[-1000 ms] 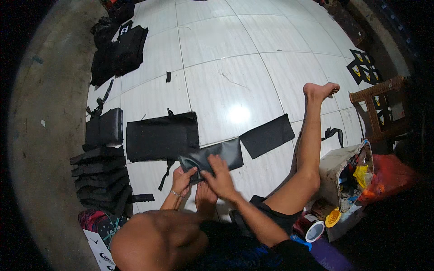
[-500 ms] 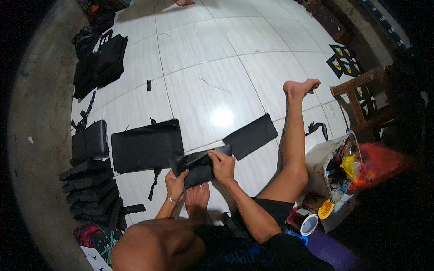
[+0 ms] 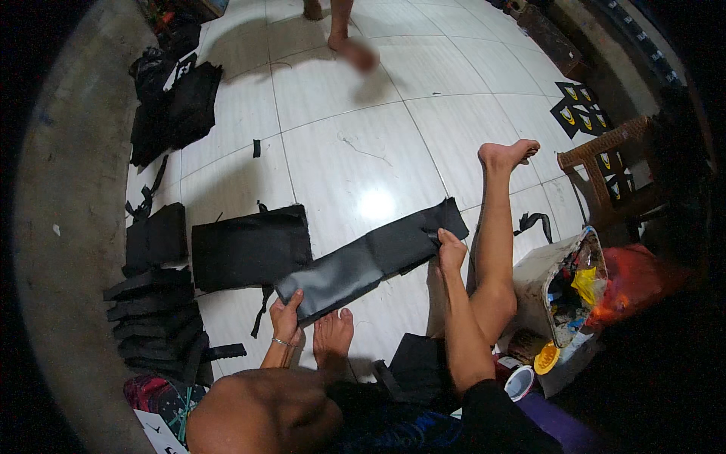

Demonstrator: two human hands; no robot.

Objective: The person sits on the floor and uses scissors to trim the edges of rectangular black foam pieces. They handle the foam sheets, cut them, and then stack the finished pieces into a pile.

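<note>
A long black fabric strip (image 3: pixel 355 265) stretches slantwise over the tiles in front of me, its left part shinier than its right. My left hand (image 3: pixel 285 319) grips its lower left end, thumb on top. Near the other end, my right hand (image 3: pixel 451 251) is closed on a dark fold or edge of the material. Whether the strip's far right part is a separate piece underneath, I cannot tell. Left of it lies a wide black rectangular panel (image 3: pixel 249 248), close to the strip's left end, with a black strap (image 3: pixel 261 314) showing below. My bare foot (image 3: pixel 333 337) rests just below the strip.
Stacked black pieces (image 3: pixel 151 318) line the left side, with a larger black pile (image 3: pixel 178 110) farther off. At right stand a bin of scraps (image 3: pixel 560 250) and a brown stool (image 3: pixel 605 147). Another person's leg (image 3: pixel 340 23) comes in at the top.
The bunched black strip is now spread out long. My right hand has moved right and slightly up, while my left stays near its place. Another person's legs have come farther into view.
</note>
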